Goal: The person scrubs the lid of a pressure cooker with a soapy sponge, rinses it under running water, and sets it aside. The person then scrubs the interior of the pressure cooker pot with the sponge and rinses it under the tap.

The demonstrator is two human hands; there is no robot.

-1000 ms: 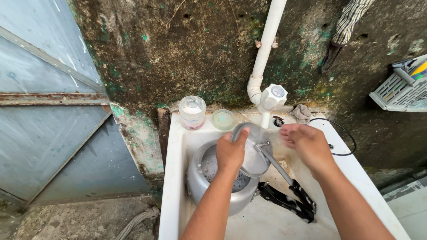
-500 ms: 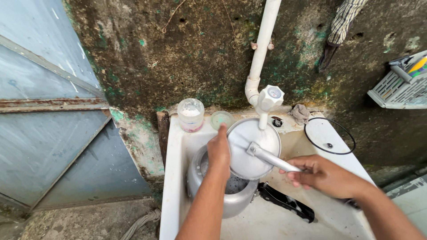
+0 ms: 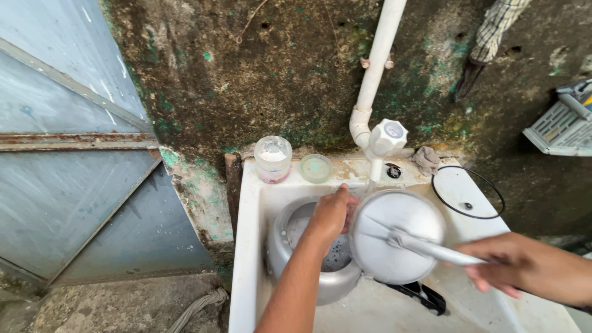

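Since the earlier frame the metal lid (image 3: 394,237) has swung rightward, clear of the pot (image 3: 311,262) standing in the white sink (image 3: 246,246). The right hand (image 3: 515,266) is clamped on the lid's handle, holding it under the tap (image 3: 387,139). The left hand (image 3: 332,213), fingers curled, rests against the lid's edge over the open pot. Lid removal is complete; no running water is discernible, and the pot still holds sudsy water

Left hand (image 3: 332,213) hides pot (image 3: 308,259) interior — right hand (image 3: 524,265) cut off, perhaps gripping lid handle (image 3: 441,251).
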